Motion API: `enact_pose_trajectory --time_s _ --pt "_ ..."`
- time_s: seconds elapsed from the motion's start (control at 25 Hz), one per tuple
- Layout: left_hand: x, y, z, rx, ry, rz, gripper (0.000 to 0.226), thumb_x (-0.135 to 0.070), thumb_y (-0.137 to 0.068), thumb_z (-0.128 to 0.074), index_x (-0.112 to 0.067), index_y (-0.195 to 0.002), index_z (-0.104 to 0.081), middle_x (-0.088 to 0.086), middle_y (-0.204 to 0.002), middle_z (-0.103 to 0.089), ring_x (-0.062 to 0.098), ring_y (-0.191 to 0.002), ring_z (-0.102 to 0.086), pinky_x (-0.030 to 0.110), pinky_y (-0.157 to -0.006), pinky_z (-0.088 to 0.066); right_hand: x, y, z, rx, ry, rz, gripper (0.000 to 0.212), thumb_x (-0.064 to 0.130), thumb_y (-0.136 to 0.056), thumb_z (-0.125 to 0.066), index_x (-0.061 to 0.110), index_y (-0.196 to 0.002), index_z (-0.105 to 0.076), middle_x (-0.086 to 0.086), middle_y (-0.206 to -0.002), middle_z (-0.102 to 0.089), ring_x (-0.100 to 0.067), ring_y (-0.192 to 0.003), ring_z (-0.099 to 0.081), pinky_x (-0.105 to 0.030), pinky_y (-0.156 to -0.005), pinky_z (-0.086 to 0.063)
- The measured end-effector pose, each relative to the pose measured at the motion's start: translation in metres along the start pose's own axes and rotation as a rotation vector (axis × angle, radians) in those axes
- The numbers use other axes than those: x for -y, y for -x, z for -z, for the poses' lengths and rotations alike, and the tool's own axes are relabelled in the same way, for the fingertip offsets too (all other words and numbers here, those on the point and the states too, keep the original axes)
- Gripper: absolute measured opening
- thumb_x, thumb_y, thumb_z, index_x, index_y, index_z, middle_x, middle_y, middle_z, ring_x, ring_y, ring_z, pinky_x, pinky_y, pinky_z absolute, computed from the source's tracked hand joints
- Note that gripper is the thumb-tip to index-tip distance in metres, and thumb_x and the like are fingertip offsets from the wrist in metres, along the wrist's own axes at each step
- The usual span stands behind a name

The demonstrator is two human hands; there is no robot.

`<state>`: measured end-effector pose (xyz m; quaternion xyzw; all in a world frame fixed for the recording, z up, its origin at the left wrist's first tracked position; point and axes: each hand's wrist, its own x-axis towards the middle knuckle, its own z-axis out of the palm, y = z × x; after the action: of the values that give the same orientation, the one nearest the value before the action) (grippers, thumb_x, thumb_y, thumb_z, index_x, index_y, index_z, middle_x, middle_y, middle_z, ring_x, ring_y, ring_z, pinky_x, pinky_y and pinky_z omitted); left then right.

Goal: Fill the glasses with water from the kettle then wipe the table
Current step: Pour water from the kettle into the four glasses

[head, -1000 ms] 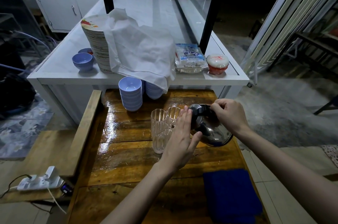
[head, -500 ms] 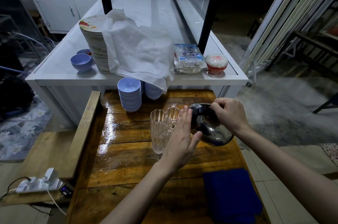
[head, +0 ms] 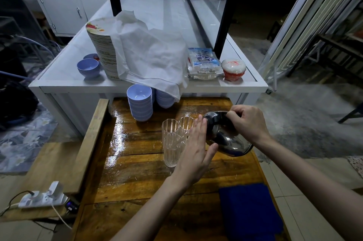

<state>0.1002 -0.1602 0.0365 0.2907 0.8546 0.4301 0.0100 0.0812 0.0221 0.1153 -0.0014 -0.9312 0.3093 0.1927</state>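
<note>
A: Hands first. The right hand (head: 247, 122) is gripping the top handle of the steel kettle (head: 225, 135), fingers curled tight around it. The left hand (head: 196, 146) is lying flat and spread against the kettle's near side, palm touching the metal, thumb tucked under its belly.

B: Kettle attitude?

A: It is tilting steeply to the left, raised off the wooden table (head: 137, 166), its top end leaning toward the two ribbed glasses. Whether water is running out — cannot tell; the left hand is hiding the spout.

B: Glasses?

A: The near glass (head: 170, 142) is standing upright just left of the left hand. The far glass (head: 186, 123) is standing right behind it, touching or nearly so, partly covered by the fingertips. Fill level is unclear in both.

B: Table surface?

A: The boards are shining wet around the glasses. A folded blue cloth (head: 248, 211) is lying at the near right corner, well apart from the kettle. A stack of pale blue bowls (head: 139, 102) is sitting at the far edge — just beyond the glasses.
</note>
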Motion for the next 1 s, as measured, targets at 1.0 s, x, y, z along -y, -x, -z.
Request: enact_pose_trajectory --time_s 1.0 --pt "-0.02 -0.056 0.002 0.041 -0.155 -0.139 0.061 -0.044 -0.102 -0.03 -0.015 -0.154 -0.014 0.003 -0.162 -0.01 0.01 -0.15 0.0 0.033 -0.123 0.001 -0.041 0.012 -0.006 -0.2 -0.48 -0.621 0.027 0.03 -0.08 -0.053 0.016 -0.057 -0.059 -0.009 -0.062 -0.057 -0.027 -0.067 -0.054 -0.042 -0.063 -0.044"
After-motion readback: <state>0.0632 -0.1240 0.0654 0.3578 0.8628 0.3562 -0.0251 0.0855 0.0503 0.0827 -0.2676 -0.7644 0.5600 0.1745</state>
